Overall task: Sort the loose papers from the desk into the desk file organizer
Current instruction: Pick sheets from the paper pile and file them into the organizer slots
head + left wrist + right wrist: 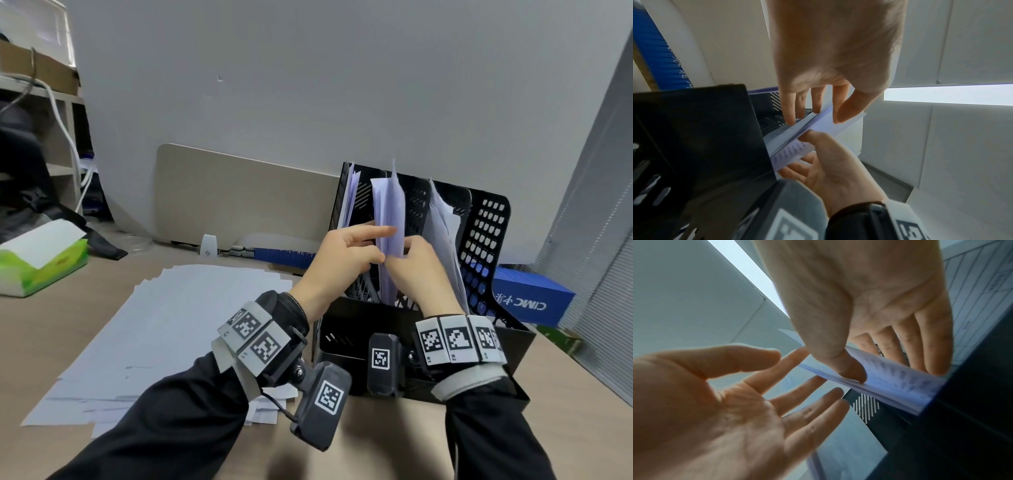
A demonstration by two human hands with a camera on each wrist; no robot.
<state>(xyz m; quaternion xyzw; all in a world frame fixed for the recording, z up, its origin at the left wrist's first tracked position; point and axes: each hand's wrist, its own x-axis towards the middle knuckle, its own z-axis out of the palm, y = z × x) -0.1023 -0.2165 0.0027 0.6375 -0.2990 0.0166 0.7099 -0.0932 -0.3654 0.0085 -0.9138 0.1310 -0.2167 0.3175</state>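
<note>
I'm pinching a sheaf [388, 219] in the organizer's [486, 219] second slot with my right hand [419, 270]; my left hand [337, 253] is hovering relaxed beside it, stack [164, 329] lying left.

At the left edge of the head view a green and white tissue box [41, 263] sits on the bench [394, 455], a white sheet sticking up from it; a beige panel [246, 198] leans against the grey wall [308, 85] at centre; just below it a small white device [209, 245] stands upright; a blue box [534, 301] with white lettering lies at the right; shelves [51, 137] with a white cable [65, 126] fill the upper left; grey blinds [596, 205] run down the right edge.
</note>
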